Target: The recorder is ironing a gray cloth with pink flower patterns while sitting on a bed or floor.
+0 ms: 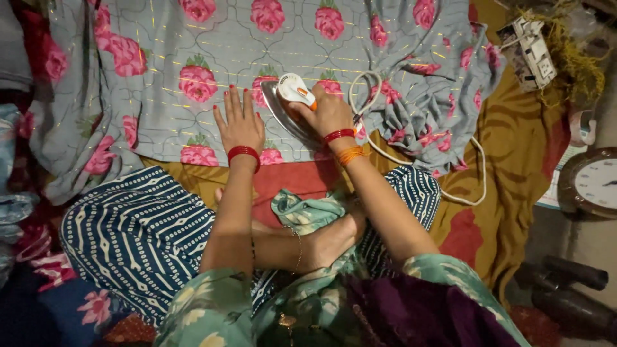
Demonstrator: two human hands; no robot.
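Iron on the rose-print cloth, one hand pressing, one hand steering.

The iron [290, 106] sits on my grey floral fabric [193, 45], tilted, I think. My right hand [328, 112] is clenched round its handle; just left of the iron my left hand [239, 122] lies flat, fingers spread, holding the cloth smooth. Right of the iron the white cord [479, 173] loops, kept off the worked patch.
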